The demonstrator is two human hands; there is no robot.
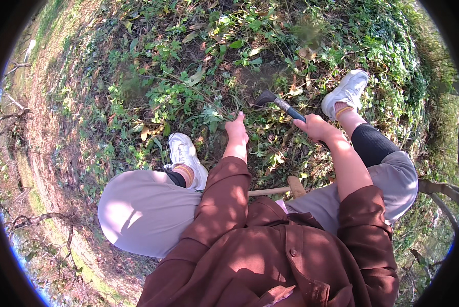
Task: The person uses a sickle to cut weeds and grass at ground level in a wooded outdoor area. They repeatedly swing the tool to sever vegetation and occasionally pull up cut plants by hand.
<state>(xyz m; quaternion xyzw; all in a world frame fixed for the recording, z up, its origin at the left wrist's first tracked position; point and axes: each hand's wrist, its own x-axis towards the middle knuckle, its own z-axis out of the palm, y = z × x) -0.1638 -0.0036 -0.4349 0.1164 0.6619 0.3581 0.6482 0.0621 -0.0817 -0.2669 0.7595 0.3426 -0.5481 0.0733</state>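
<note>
My right hand [317,127] is closed around the dark handle of a small hand hoe or sickle [287,108]. The tool's dark metal head points left, low over a patch of bare soil [258,76] among the weeds. To the left of the tool head, my left hand [236,131] is closed on a bunch of green weed stems [218,114], whose leaves spread out to the left of my fingers. Leafy green plants [168,94] and dry brown leaves cover the ground around both hands.
My feet in white shoes [183,155] [348,91] stand apart on the weeds. Part of a wooden stool [296,186] shows below me. Bare branches [41,219] reach in at the left, and thicker ones [440,188] at the right.
</note>
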